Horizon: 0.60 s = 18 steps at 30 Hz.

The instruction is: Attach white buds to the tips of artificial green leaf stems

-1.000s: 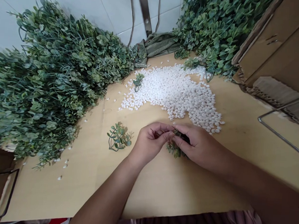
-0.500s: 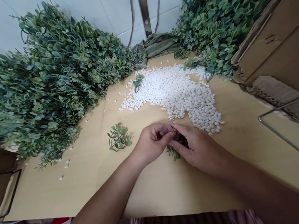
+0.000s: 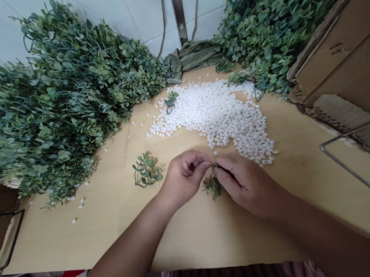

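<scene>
My left hand (image 3: 187, 174) is closed in a pinch just left of centre; whatever lies between its fingertips is too small to make out. Facing it, my right hand (image 3: 245, 182) has its fingers curled together around the stem end of a green leafy sprig (image 3: 212, 186), whose leaves hang below the fingertips. The two hands' fingertips nearly meet. Left of them, a second leafy sprig (image 3: 147, 169) lies on the tan board (image 3: 185, 239). Just beyond the hands spreads a pile of small white bead-like pieces (image 3: 212, 109), with one loose piece (image 3: 215, 153) near the fingertips.
Dense artificial greenery (image 3: 68, 93) is heaped at left, and more greenery (image 3: 269, 39) at the back right. A small sprig (image 3: 171, 101) rests on the white pile. Cardboard (image 3: 349, 61) and a metal wire frame (image 3: 349, 165) stand at right. A dark green cloth (image 3: 198, 55) lies by the tiled wall.
My left hand has shifted slightly left, so the fingertips have drawn a little apart. More of the sprig under my right hand shows now.
</scene>
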Available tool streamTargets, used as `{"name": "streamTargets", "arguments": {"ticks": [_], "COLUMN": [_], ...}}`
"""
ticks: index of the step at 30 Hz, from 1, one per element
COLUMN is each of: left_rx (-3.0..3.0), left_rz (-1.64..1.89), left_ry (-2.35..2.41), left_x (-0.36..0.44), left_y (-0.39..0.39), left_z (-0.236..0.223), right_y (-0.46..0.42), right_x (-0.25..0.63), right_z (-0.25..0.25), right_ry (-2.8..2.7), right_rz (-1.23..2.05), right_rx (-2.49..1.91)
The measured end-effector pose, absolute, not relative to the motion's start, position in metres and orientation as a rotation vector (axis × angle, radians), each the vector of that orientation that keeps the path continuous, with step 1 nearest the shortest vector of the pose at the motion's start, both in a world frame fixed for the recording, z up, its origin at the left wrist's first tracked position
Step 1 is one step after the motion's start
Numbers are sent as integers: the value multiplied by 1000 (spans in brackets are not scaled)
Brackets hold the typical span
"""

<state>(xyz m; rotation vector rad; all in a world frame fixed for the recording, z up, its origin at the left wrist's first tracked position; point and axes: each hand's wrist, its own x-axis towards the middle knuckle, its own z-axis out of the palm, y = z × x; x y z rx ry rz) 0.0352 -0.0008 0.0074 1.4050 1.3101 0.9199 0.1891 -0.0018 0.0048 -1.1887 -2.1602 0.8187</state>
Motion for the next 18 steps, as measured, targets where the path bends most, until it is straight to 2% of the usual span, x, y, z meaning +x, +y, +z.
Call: {"name": "streamTargets", "arguments": {"ticks": [8,18], "left_rx": [1014,897], "left_rz": [925,922], "left_ry": [1266,1188], "left_x": [35,33], "left_y": [4,4], "left_z": [9,7], "right_y": [-1,0], "right_x": [190,190], "right_z": [0,1], "right_ry": [-2068,-1957], "right_rz": [894,991], "right_rx": [-1306,-1267]}}
